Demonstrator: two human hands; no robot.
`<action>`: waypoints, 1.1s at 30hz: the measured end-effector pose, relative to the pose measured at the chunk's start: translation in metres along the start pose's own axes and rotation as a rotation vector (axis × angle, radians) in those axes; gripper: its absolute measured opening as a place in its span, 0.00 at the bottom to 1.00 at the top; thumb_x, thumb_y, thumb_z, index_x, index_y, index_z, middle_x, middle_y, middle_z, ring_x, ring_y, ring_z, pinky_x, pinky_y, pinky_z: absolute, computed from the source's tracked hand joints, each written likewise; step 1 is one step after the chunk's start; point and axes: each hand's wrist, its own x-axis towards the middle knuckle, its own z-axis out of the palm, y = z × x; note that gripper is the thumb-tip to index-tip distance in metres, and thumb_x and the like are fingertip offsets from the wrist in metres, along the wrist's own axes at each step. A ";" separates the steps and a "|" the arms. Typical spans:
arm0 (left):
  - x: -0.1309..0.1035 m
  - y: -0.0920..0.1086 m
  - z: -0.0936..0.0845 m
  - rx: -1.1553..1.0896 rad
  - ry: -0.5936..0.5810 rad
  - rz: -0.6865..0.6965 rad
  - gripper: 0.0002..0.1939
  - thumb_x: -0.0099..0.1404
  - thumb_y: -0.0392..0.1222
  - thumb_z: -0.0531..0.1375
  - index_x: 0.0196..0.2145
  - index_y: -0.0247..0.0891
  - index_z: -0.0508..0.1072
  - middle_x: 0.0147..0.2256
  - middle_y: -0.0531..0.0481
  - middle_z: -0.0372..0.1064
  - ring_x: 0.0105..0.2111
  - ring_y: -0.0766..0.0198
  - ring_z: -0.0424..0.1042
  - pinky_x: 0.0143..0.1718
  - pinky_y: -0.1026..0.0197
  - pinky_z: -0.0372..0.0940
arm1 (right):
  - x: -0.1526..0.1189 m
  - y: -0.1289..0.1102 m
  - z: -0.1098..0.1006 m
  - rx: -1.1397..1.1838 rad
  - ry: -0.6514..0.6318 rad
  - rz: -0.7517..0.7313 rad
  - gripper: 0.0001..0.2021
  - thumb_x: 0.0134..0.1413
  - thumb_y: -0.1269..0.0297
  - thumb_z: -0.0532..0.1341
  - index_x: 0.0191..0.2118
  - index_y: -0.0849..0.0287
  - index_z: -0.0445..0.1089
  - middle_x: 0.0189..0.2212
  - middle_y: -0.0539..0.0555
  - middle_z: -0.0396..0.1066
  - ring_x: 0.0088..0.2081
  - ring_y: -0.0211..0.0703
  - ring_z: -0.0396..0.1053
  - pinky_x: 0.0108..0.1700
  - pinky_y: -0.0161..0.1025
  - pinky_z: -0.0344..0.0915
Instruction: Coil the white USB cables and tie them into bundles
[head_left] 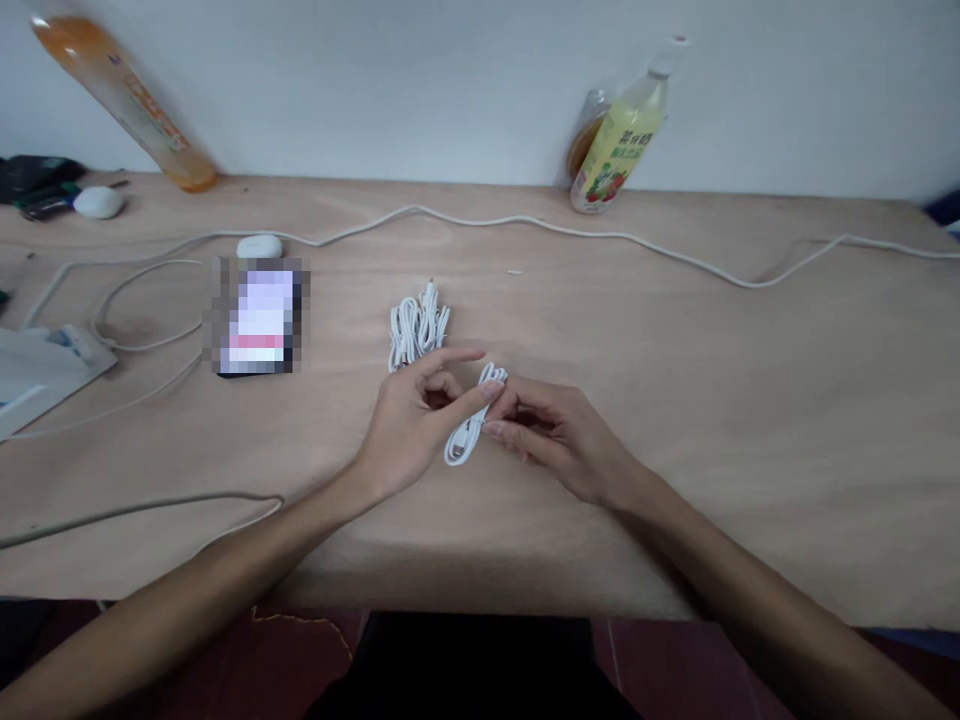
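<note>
A white USB cable (pixel 468 437), coiled into a small bundle, is held above the table between my two hands. My left hand (pixel 415 420) presses its thumb over the upper part of the coil, with its index finger stretched out above. From the right, my right hand (pixel 559 432) pinches the middle of the bundle with thumb and fingers. A metal plug shows at the coil's lower end. Just behind my left hand lie more bundled white cables (pixel 417 325), their near part hidden by that hand.
A phone (pixel 259 318) with a lit, pixelated screen and a white earbud case (pixel 259 246) lie to the left. One long white cord (pixel 517 219) crosses the table's back. An orange drink bottle (pixel 135 110) and a yellow drink bottle (pixel 621 140) lean against the wall.
</note>
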 end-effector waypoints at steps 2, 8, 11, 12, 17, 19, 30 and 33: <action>0.001 0.001 -0.001 -0.029 -0.020 -0.065 0.21 0.65 0.48 0.73 0.53 0.35 0.83 0.19 0.60 0.66 0.20 0.69 0.62 0.22 0.65 0.55 | 0.000 -0.001 0.000 -0.036 0.001 -0.020 0.12 0.72 0.58 0.66 0.34 0.55 0.72 0.28 0.47 0.69 0.31 0.39 0.64 0.34 0.38 0.61; 0.002 -0.002 -0.002 -0.063 -0.032 -0.158 0.17 0.65 0.50 0.72 0.46 0.36 0.84 0.20 0.55 0.71 0.20 0.67 0.65 0.21 0.64 0.55 | -0.001 -0.001 0.005 -0.076 0.063 -0.061 0.08 0.71 0.65 0.65 0.35 0.55 0.75 0.29 0.47 0.73 0.32 0.39 0.68 0.34 0.37 0.62; 0.003 -0.001 -0.001 -0.052 -0.004 -0.093 0.15 0.65 0.48 0.72 0.44 0.36 0.85 0.19 0.58 0.68 0.19 0.70 0.60 0.21 0.65 0.52 | -0.002 0.000 0.008 -0.010 0.095 -0.010 0.06 0.70 0.64 0.67 0.37 0.55 0.76 0.30 0.47 0.74 0.30 0.37 0.67 0.31 0.36 0.62; 0.003 -0.001 -0.001 -0.049 0.006 -0.065 0.14 0.66 0.48 0.72 0.44 0.36 0.85 0.18 0.59 0.67 0.19 0.70 0.58 0.20 0.65 0.51 | -0.002 0.000 0.008 0.026 0.102 0.008 0.06 0.69 0.63 0.67 0.37 0.55 0.77 0.30 0.47 0.74 0.29 0.37 0.66 0.30 0.35 0.61; 0.003 0.001 -0.003 -0.032 0.037 0.053 0.12 0.69 0.47 0.71 0.45 0.38 0.84 0.18 0.60 0.67 0.20 0.70 0.60 0.22 0.65 0.53 | 0.000 0.000 0.010 0.259 0.111 0.092 0.08 0.68 0.57 0.69 0.39 0.56 0.78 0.29 0.46 0.72 0.26 0.34 0.62 0.26 0.34 0.61; 0.002 0.002 -0.003 -0.011 0.045 0.095 0.11 0.70 0.46 0.71 0.46 0.39 0.84 0.18 0.60 0.67 0.19 0.69 0.61 0.22 0.64 0.54 | 0.001 0.001 0.010 0.343 0.118 0.131 0.10 0.66 0.55 0.71 0.38 0.56 0.78 0.29 0.47 0.72 0.26 0.35 0.63 0.26 0.34 0.63; -0.005 -0.008 -0.010 0.341 0.013 0.490 0.15 0.78 0.37 0.61 0.57 0.46 0.84 0.49 0.47 0.84 0.45 0.60 0.81 0.49 0.57 0.77 | 0.003 0.000 0.005 0.673 0.183 0.329 0.14 0.54 0.52 0.79 0.34 0.56 0.79 0.27 0.46 0.72 0.24 0.32 0.62 0.21 0.30 0.60; -0.005 -0.011 -0.012 0.447 0.065 0.671 0.16 0.74 0.36 0.67 0.55 0.48 0.85 0.56 0.44 0.78 0.56 0.55 0.78 0.56 0.51 0.76 | 0.003 -0.002 0.003 0.701 0.167 0.352 0.15 0.55 0.53 0.79 0.34 0.56 0.78 0.27 0.46 0.72 0.24 0.31 0.62 0.22 0.29 0.60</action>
